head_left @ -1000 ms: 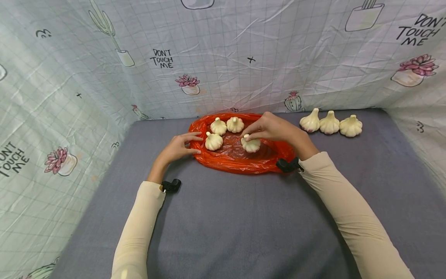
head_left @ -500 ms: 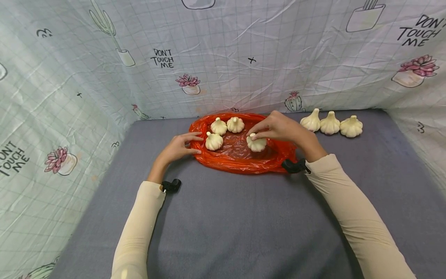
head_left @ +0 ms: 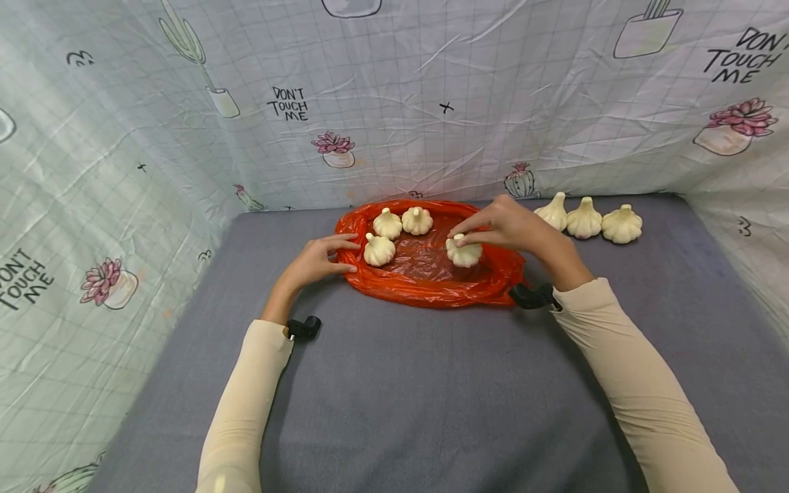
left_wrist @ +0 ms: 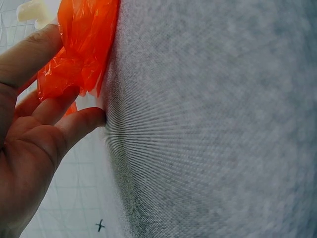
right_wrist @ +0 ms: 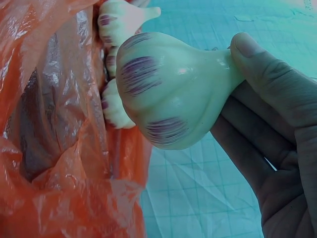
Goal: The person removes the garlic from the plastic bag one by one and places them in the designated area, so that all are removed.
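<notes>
Red plastic bag (head_left: 419,294) near the worktop's (head_left: 407,376) far edge; over it, right hand (head_left: 514,224) pinches a garlic bulb (head_left: 464,254) by the stem. Left hand (head_left: 317,260), loosely spread, touches the rim. Seemingly mid-carry; next move needs steady fingers.

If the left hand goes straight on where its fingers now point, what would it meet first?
The left hand would meet the red plastic bag, whose edge it appears to touch; then probably a garlic bulb, though depth is unclear.
</notes>
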